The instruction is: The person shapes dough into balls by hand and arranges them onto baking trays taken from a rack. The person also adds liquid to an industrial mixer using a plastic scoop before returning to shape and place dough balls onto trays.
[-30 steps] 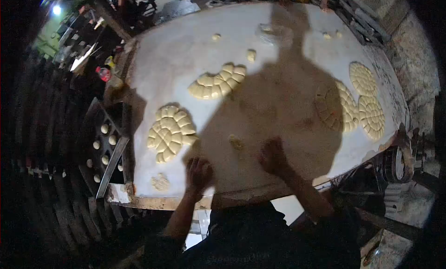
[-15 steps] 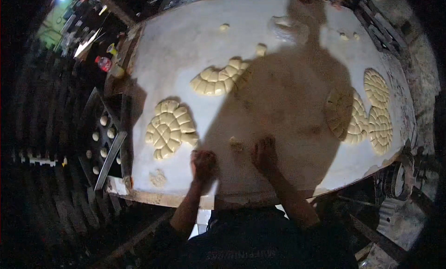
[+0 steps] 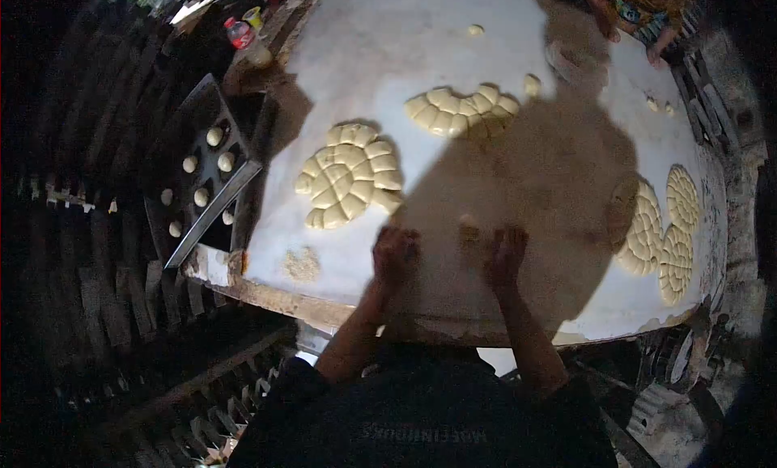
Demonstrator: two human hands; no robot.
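Observation:
My left hand (image 3: pixel 395 256) rests on the table in my shadow, fingers curled down near a cluster of cut dough pieces (image 3: pixel 344 177). My right hand (image 3: pixel 505 256) is also low on the table, its fingers bent over and pressed together. Whatever lies under either palm is hidden by the hands and the shadow. Between the two hands is a small crumbly patch (image 3: pixel 469 233), too dim to name. Beyond them lies a curved row of scored dough pieces (image 3: pixel 461 112).
Round scored dough slabs (image 3: pixel 678 262) lie at the right. A dark tray (image 3: pixel 212 165) with several dough balls (image 3: pixel 226 161) stands at the left, near a red-capped bottle (image 3: pixel 239 33). Pale crumbs (image 3: pixel 301 264) lie near the front edge. Another person's hands (image 3: pixel 654 54) show at the far right.
The view has swung left and down, so the table appears shifted right. Both my hands stay low on the table. More of the other person is visible at the far corner.

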